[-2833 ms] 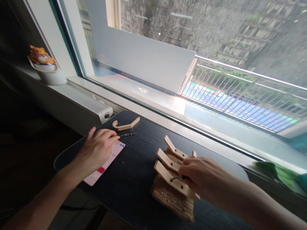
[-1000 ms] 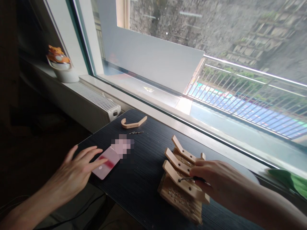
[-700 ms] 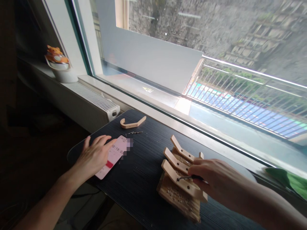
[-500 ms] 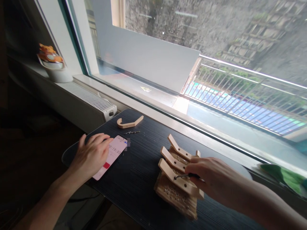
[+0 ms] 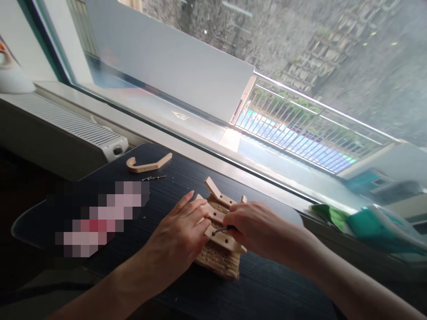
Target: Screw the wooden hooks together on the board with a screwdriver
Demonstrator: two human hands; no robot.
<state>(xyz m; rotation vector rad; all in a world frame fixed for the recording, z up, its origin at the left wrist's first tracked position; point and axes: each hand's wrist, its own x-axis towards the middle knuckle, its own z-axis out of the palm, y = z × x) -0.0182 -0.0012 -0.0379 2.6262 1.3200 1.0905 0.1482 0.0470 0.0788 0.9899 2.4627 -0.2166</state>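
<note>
Driver (image 5: 220, 230), slim and dark, sits clasped in the grip of the right hand (image 5: 247, 224), its tip at a hole in the nearest bent wooden strip (image 5: 231, 244), one of three lying across a rough wooden board (image 5: 220, 265) between three and four o'clock on the dark bench (image 5: 160, 198). From where I stand, the left hand (image 5: 178, 233) lies over the ten-o'clock ends of the nearer two strips, though I cannot tell whether its grip closes on them. Toward ten o'clock from the board, a loose wooden hook (image 5: 150, 166) rests near some thin metal screws (image 5: 155, 178).
</note>
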